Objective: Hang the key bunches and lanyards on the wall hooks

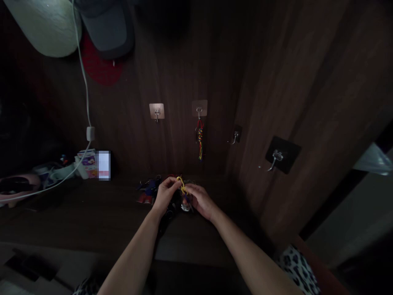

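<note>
Between my two hands hangs a yellow cord loop (181,183) with a keychain charm (185,203) below it. My left hand (167,192) pinches the upper part of the loop. My right hand (201,198) closes round the lower cord and the charm from the right side. Under and beside my left hand lie several keys and tags, among them a blue piece (150,187) and a red tag (145,198). A multicoloured braided cord (200,139) hangs from a wall hook (199,110) above my hands. Dim light hides the finer details of the charm.
Another hook (156,112) sits left on the back wall. Dark-plated hooks (277,155) are on the right wall. Caps (107,32) hang upper left. A white cable (86,90) runs down past small boxes (88,162) and a lit screen (104,164) on the wooden shelf (101,217).
</note>
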Motion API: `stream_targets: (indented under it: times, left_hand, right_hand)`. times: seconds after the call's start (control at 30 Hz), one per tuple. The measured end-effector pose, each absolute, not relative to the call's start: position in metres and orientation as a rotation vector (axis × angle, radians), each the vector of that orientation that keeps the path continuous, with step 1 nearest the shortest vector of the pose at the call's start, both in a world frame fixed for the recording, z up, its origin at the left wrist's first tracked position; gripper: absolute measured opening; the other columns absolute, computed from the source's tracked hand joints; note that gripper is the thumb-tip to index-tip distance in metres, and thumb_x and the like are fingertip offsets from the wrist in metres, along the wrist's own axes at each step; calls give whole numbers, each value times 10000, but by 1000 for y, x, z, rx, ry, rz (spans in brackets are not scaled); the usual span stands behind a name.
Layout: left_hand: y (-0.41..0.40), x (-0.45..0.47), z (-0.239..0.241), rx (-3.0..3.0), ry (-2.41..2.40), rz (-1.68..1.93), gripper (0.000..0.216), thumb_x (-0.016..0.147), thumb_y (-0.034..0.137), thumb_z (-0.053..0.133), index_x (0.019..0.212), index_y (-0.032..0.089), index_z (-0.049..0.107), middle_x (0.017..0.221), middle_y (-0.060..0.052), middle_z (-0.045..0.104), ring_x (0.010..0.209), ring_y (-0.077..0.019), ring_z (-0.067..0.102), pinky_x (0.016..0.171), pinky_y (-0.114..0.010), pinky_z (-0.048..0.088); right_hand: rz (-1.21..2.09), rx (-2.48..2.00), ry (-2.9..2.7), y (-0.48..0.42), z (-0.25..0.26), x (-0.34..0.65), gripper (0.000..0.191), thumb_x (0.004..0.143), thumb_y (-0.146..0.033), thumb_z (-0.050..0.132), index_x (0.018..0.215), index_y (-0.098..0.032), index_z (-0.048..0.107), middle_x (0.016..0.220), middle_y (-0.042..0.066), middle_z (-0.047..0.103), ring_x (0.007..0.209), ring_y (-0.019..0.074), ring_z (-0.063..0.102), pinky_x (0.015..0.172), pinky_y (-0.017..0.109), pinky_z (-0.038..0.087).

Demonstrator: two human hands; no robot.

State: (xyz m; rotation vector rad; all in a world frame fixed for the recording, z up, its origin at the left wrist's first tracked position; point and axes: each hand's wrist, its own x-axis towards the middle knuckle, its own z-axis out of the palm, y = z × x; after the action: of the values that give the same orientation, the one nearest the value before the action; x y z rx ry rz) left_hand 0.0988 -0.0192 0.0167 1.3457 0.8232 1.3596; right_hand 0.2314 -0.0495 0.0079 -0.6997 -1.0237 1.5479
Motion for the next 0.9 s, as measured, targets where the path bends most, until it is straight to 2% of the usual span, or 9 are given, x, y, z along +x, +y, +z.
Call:
stream_targets:
  times: [0.2, 0.4, 0.53, 0.67, 0.9]
  left_hand:
    - [-16, 96, 13, 1342, 848, 1363, 259, 666, 409, 673, 707, 160, 615, 668, 27, 600, 630, -92, 526, 625, -195, 403]
    - [-1, 84, 4, 1228, 976, 1500, 385, 683, 490, 602, 860, 150, 632, 788, -25, 648, 691, -130, 575, 626, -221, 427]
    - [7, 77, -5, 1459, 1220, 1442, 314, 715, 420, 552, 847, 150, 641, 782, -36, 663, 738, -163, 595, 665, -250, 438]
    - [6, 76, -8, 1761, 1438, 1221, 198, 720, 313, 531, 808, 185, 653, 786, -22, 683, 760, -171, 610, 715, -264, 438]
    - [5, 77, -10, 1900, 1458, 1151, 210, 745, 319, 492, 808, 203, 656, 843, -22, 695, 812, -178, 621, 765, -277, 439]
  right_hand:
    - [1557, -702, -974, -49, 9, 235, 258, 641, -343, 727, 758, -154, 596, 643, -11, 620, 471, 70, 543, 420, 176, 384]
    - [1548, -644, -788, -44, 6, 248, 201, 660, -280, 727, 774, -191, 588, 704, -23, 637, 634, 98, 628, 509, 178, 465]
    - [1521, -622, -684, -41, 6, 253, 190, 651, -239, 736, 772, -188, 598, 713, -21, 647, 674, 106, 643, 549, 188, 507]
    - [1497, -607, -637, -41, 7, 254, 180, 646, -217, 738, 765, -179, 609, 715, -11, 659, 669, 116, 648, 534, 191, 520]
    - [1462, -622, -610, -41, 8, 255, 189, 639, -222, 744, 756, -187, 599, 758, 10, 693, 622, 103, 637, 505, 181, 513]
